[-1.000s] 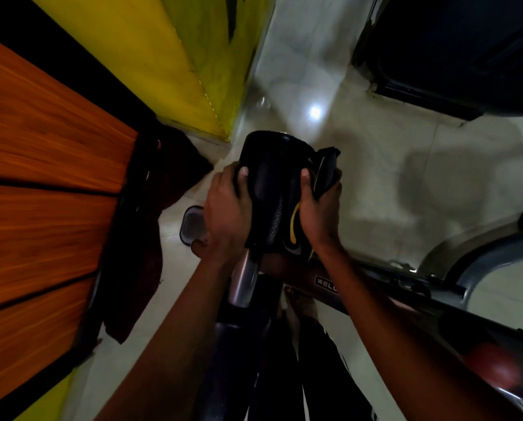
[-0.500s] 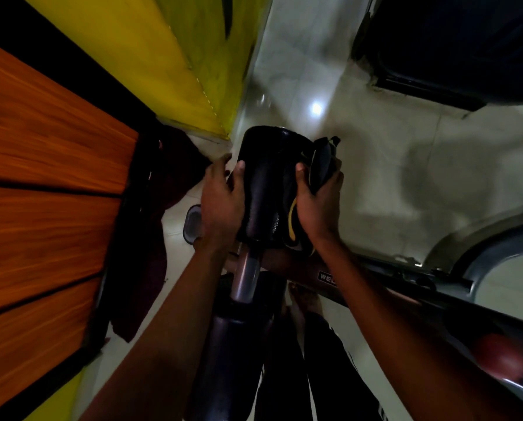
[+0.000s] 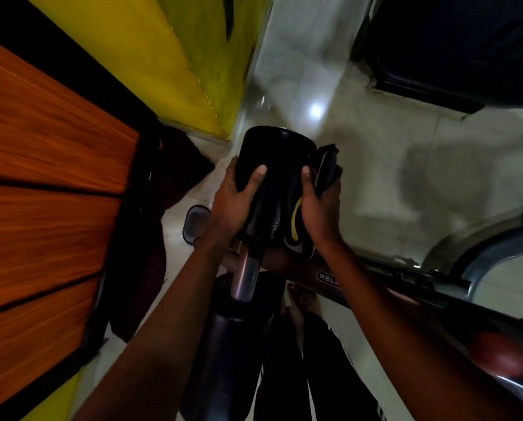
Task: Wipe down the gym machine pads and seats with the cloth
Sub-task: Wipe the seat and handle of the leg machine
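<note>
black vinyl covers the seat (image 3: 276, 165), which stands on a chrome post (image 3: 246, 275) in the middle of the scene, above the pale tiled floor (image 3: 375, 177). the left hand (image 3: 229, 205) has its grip curled round the seat's left flank, thumb on top, steadying it. the right hand (image 3: 319, 208) has its grip clenched on the dark, yellow-edged cloth (image 3: 328, 167), pressing it to the seat's right flank, with a fold bunched at the far right. by my reading this seat's wipe is under way on its right side; whether the top and left are done cannot be told, and no other pads show clearly.
</note>
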Motion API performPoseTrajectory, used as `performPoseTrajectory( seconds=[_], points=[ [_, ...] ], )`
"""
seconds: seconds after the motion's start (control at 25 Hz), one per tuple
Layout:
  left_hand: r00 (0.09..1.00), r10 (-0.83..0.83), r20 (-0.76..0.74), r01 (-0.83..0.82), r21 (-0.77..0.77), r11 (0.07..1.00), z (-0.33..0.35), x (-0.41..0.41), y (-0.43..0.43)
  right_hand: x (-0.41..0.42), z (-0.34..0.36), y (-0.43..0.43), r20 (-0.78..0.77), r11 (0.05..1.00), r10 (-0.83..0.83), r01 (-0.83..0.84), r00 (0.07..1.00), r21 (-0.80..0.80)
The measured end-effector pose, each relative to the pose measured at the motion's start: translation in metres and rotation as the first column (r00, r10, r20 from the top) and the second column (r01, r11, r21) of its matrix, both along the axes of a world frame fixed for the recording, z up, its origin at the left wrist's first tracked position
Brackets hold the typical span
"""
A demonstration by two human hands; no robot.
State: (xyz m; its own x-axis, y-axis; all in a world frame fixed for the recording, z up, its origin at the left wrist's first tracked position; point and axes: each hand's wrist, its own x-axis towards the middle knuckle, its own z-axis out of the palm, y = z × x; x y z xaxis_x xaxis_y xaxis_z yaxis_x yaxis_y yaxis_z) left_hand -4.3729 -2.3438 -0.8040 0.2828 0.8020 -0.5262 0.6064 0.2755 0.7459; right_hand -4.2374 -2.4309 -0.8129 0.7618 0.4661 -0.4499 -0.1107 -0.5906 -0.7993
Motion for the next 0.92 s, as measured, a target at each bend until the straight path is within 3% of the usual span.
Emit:
performPoseTrajectory(
  seconds=[0.2,0.56,0.72,0.92],
  points=[
    [0.998,0.008,0.060,-0.008,-0.010,1.000,-0.001,-0.002,0.001,0.003,0.011,0.002,0.081,0.993,0.079,-0.071,0.994,-0.097],
    [1.000,0.012,0.017,-0.017,0.293,0.956,0.104,-0.033,0.009,0.052,0.119,0.007,0.179,0.903,0.429,-0.416,0.885,-0.106],
    [0.999,0.041,0.009,-0.041,0.349,0.936,0.187,-0.065,0.016,0.053,0.211,0.030,0.232,0.781,0.622,-0.616,0.748,-0.106],
    [0.996,0.073,-0.042,-0.050,0.400,0.915,0.294,-0.123,0.010,0.026,0.317,0.061,0.298,0.541,0.823,-0.827,0.484,-0.152]
  ],
)
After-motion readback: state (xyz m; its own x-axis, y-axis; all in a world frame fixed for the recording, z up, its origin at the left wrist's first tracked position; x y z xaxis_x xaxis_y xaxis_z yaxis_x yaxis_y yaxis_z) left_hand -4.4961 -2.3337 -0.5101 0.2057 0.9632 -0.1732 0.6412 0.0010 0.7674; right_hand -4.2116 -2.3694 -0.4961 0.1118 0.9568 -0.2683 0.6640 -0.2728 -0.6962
